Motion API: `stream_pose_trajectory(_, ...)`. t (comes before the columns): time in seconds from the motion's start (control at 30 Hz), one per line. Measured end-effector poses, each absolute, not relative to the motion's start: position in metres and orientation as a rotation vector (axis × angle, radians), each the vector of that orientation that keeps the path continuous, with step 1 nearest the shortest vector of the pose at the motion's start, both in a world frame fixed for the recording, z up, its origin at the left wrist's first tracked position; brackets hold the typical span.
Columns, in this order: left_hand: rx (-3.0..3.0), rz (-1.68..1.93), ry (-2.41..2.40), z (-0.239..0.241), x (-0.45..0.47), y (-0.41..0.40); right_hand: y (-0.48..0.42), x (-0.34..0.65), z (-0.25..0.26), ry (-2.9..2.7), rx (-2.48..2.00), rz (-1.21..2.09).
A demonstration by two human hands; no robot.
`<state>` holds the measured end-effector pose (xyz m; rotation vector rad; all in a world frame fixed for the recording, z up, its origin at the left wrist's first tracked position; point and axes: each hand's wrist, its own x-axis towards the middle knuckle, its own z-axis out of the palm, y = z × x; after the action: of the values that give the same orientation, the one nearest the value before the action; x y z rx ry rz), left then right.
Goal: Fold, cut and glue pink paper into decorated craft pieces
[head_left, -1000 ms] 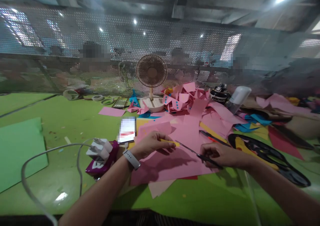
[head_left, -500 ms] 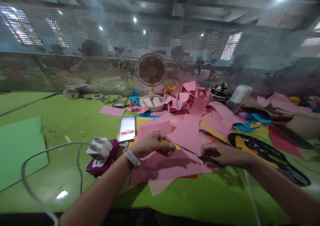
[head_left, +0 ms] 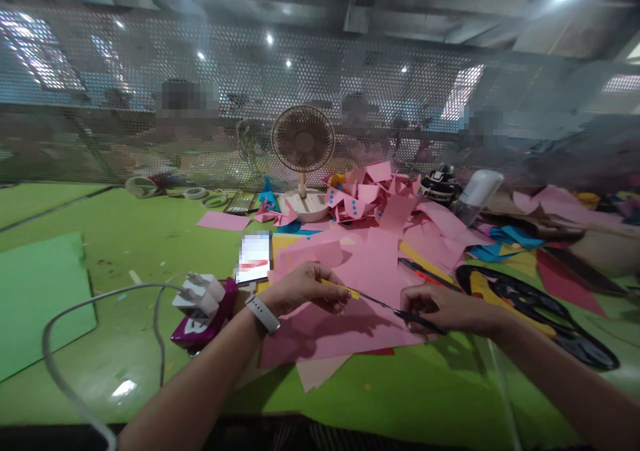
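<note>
Spread over a glossy green table (head_left: 140,238): flat sheets of thin, matte pink paper (head_left: 345,334), edges straight, corners overlapping. Farther back, a heap of folded pink pieces (head_left: 370,191), angular and creased, beside a small round fan (head_left: 303,143) with a wire-grille face on a pale base. At the left edge, a smooth green card sheet (head_left: 35,298). Nearer in, a white boxy charger plug (head_left: 197,291) with a looping grey cable (head_left: 70,318), and a flat phone (head_left: 254,258) lying face up.

Left hand (head_left: 303,288), pale watch band (head_left: 263,318) at the wrist: thumb and fingertips pinched shut on a narrow yellow strip (head_left: 343,289), held just above the pink paper, one end poking out toward the right. Right hand (head_left: 443,308): fingers curled closed round the dark handles of slim scissors (head_left: 387,304), thin metal blades pointing left and reaching the free end of the yellow strip. Blades too fine and blurred to tell how far apart. Both hands near each other, low over the pink paper near the table's front edge.
</note>
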<state>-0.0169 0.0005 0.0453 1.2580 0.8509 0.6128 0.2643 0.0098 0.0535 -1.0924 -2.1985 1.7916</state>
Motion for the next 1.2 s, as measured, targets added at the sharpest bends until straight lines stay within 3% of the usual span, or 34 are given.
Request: stream_pose_trajectory(1.2,1.270,0.555,0.858,0.041,-0.019,0.002,0.009,0.262,0.043,-2.228,-1.224,1.559)
